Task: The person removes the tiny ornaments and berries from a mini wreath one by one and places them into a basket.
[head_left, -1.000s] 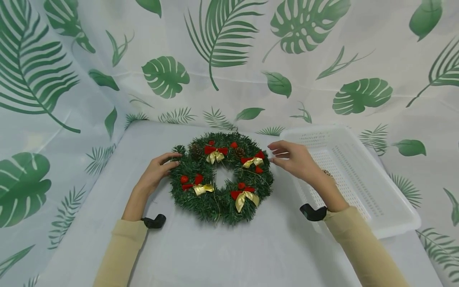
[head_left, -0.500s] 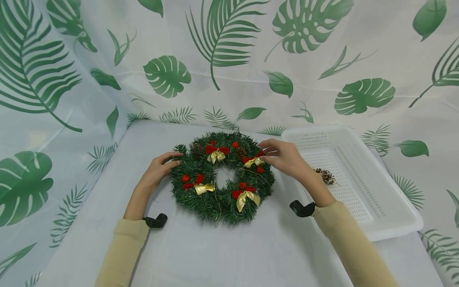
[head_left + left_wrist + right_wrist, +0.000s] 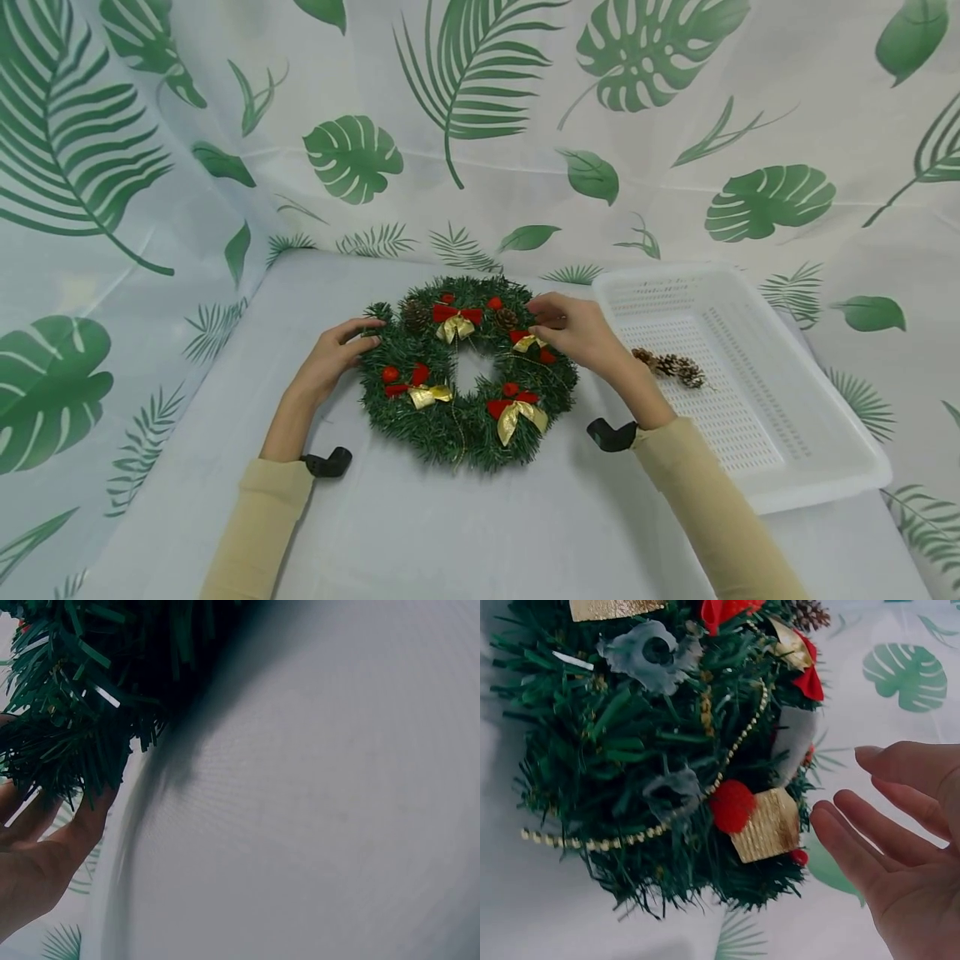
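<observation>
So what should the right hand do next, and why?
Probably pinch the pine cone on the wreath. The right hand hovers open beside it, the left hand steadies the wreath's edge, and cones already lie in the basket.

Green tinsel wreath (image 3: 467, 371) lies flat on the table, dotted with red-and-gold bows (image 3: 514, 412), red berries, a gold bead string and pinecones, maybe two. Both hands sit at its rim.

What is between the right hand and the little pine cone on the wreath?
Nothing visible. The right hand hovers over the wreath, beside the pine cone, with fingers straight and apart from the greenery in the wrist view. The left hand touches the wreath's left edge.
</observation>
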Demonstrator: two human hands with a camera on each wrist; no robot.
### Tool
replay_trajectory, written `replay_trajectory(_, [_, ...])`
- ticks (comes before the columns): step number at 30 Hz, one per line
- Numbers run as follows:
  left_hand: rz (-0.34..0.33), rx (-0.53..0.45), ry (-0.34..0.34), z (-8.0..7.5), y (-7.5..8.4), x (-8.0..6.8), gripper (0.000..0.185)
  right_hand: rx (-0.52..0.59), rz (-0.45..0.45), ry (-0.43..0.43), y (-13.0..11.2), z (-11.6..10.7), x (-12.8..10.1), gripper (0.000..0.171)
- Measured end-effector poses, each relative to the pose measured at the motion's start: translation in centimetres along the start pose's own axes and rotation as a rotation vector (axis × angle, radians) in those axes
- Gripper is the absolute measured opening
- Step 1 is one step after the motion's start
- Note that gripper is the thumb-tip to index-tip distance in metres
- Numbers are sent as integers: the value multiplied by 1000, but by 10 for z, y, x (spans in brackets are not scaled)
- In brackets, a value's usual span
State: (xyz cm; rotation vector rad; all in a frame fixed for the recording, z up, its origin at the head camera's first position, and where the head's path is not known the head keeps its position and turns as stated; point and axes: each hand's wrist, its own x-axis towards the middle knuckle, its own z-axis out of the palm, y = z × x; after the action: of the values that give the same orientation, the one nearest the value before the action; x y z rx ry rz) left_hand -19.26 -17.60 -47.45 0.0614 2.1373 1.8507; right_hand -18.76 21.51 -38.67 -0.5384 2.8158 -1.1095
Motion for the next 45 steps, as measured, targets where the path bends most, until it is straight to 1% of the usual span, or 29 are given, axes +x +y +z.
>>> replay_trajectory(5, [-2,2,-1,0,-1,0,46,-7,-16,16,3,7,4,34])
replay_trajectory(13, [3,10,-1,-1,-2,1,46,-8,7,-6,3,18,13,35])
replay_trajectory(22, [3,0,-3,-1,-2,1,46,19,23,-36,5,28,24,36])
replay_trajectory(26, [6,-5,-3,-1,-2,1,46,23,10,-33,5,33,29,37])
replay_trajectory(34, [3,-16,-11,-1,-2,1,48,-37,-5,-2,2,42,34,38])
replay_trajectory(39, [2,-8,-7,-1,-2,1,47,-99,-14,24,4,47,37,36])
replay_trajectory(45, [-5,-8,-5,-1,-1,1,46,-159,-36,27,5,48,39,33])
